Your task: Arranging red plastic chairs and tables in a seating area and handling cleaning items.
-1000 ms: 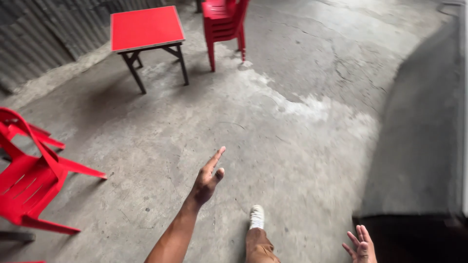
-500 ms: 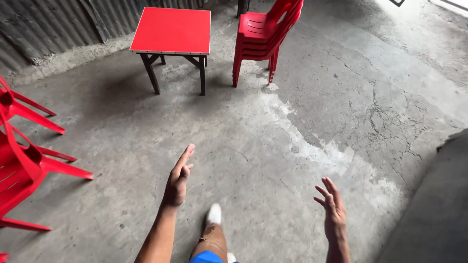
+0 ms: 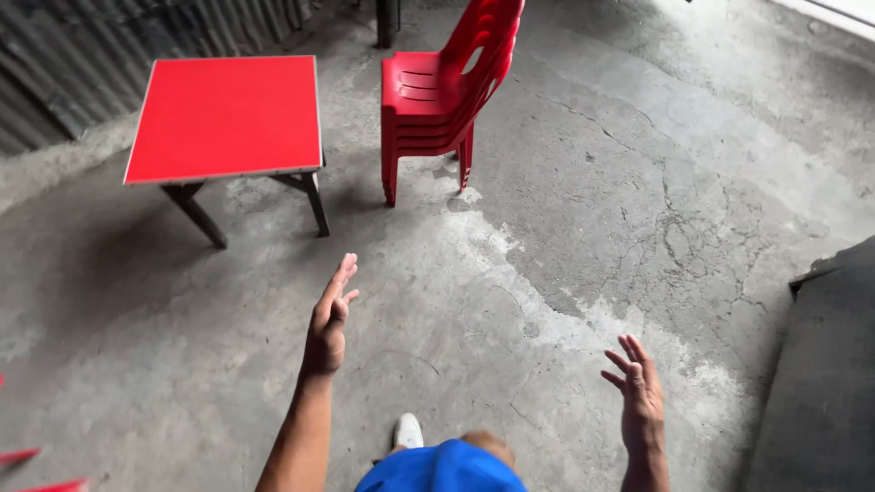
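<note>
My left hand [image 3: 329,317] is stretched out in front of me with straight fingers, empty, above the concrete floor. My right hand [image 3: 639,392] hangs lower at the right, fingers spread, holding nothing. Ahead stands a small square table with a red top [image 3: 224,115] on dark legs. Beside it to the right is a stack of red plastic chairs [image 3: 437,91]. Both hands are well short of the table and chairs. My knee in blue shorts [image 3: 442,469] and a white shoe [image 3: 407,430] show at the bottom.
A corrugated metal wall [image 3: 109,50] runs along the upper left. The cracked concrete floor [image 3: 638,210] spreads to the right. A dark raised slab [image 3: 820,374] sits at the right edge. Red chair legs [image 3: 36,474] peek in at the bottom left.
The table and stacked chairs have come closer and larger in view. The red chairs at the left have nearly slid out of view. Both hands stay empty and raised.
</note>
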